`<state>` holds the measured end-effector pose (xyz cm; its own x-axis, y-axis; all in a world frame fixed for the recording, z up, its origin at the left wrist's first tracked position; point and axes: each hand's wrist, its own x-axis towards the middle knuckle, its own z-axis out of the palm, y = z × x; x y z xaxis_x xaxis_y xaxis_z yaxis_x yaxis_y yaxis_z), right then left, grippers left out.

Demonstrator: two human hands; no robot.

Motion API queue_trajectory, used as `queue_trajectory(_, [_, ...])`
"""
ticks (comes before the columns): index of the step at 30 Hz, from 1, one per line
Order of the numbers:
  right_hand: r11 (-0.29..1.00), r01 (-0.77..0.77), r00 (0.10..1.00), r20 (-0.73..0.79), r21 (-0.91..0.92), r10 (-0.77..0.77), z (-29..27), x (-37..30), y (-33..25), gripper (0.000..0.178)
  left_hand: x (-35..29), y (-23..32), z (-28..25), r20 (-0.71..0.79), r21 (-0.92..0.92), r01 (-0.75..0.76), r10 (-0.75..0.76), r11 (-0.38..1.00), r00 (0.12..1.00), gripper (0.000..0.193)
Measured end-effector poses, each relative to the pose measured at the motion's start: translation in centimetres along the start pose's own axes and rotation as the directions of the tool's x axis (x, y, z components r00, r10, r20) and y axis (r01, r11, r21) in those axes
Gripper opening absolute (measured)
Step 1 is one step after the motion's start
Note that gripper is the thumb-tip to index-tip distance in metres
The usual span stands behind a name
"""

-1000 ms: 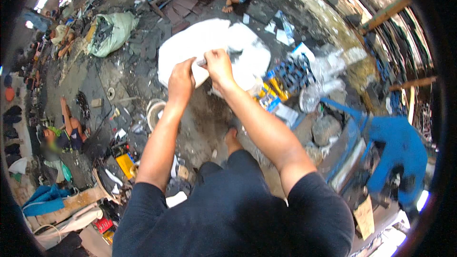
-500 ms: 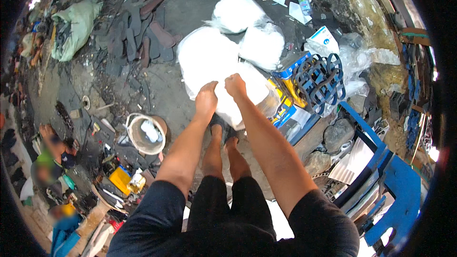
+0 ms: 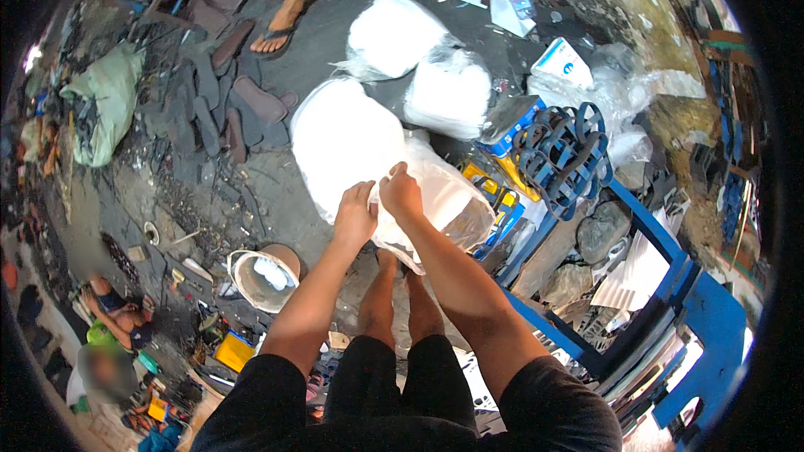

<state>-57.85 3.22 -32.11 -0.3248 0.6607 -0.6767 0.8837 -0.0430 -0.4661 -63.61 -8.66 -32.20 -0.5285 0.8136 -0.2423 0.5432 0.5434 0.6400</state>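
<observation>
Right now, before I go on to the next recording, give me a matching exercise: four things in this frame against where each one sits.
Things:
1. clear plastic bag
2. round bucket
3. dark rubber straps
4. flip-flop foot

Places:
A. top of the picture, left of the white sacks
B. on the blue rack, right of the hands
C. gripped by the left hand and the right hand
D. on the floor, lower left of the hands

Pairs: 1-C, 2-D, 3-B, 4-A

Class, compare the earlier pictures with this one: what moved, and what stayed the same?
The view tilted toward the person's feet. The clear plastic bag came down nearer the body. Both the left hand and right hand keep their grip on its top edge. The white bucket stays put.
</observation>
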Motion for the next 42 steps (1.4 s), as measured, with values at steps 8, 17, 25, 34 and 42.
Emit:
queue_trajectory(8, [0.976, 0.211, 0.978, -0.014, 0.053, -0.21, -3.7, -1.2, -0.3, 0.036, -0.6, 1.9, -1.1, -0.028, 0.017, -0.011, 0.012, 1.0, 1.0, 0.044])
queue_trajectory(17, [0.928, 0.293, 0.923, -0.322, 0.228, -0.212, -9.2, 9.1, 0.1, 0.036, 0.5, 3.6, -0.1, -0.103, -0.094, 0.025, -0.034, 0.995, 0.994, 0.046])
queue_trajectory(25, [0.763, 0.377, 0.732, -0.337, -0.525, -0.593, -8.2, 26.8, 6.3, 0.079, 2.4, 3.9, 1.7, -0.04, 0.104, 0.029, -0.025, 0.994, 0.999, 0.047])
queue_trajectory(34, [0.881, 0.432, 0.791, -0.388, -0.194, -0.473, -11.1, 20.1, 8.9, 0.025, 3.6, 7.8, -1.1, -0.231, 0.027, -0.055, 0.06, 0.998, 0.971, 0.043])
queue_trajectory(42, [0.696, 0.694, 0.552, -0.486, -0.184, -0.678, -22.0, -10.1, 7.5, 0.029, 8.8, 28.1, -12.2, -0.371, 0.058, -0.429, 0.418, 0.901, 0.829, 0.062])
